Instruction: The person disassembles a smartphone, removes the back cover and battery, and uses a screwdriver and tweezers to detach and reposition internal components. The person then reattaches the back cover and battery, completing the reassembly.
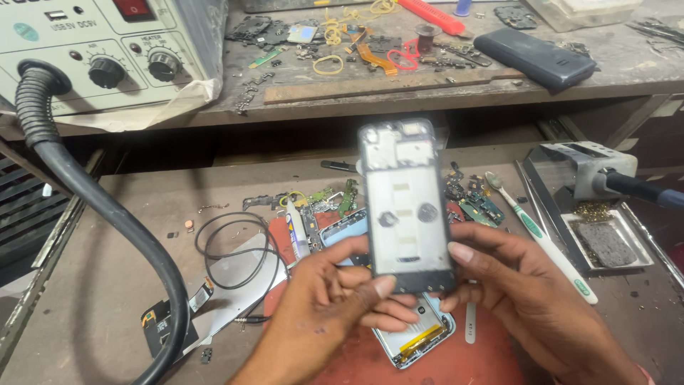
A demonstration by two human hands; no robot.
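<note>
Both hands, left hand [335,299]; right hand [524,292]; hold phone frame [405,207] upright

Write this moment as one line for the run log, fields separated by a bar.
left hand: holds phone frame at bottom | right hand: holds same frame | frame: upright above opened phone | toothbrush: right

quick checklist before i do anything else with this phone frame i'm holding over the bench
1. Phone frame held by both hands: ok, left hand and right hand pinch its lower end.
2. Frame upright, off the bench: ok.
3. Opened phone on the red mat below: ok, lying flat.
4. Toothbrush within reach: ok, beside the right hand.
5. Hose away from hands: ok.
6. Frame undamaged: cannot tell.
</note>
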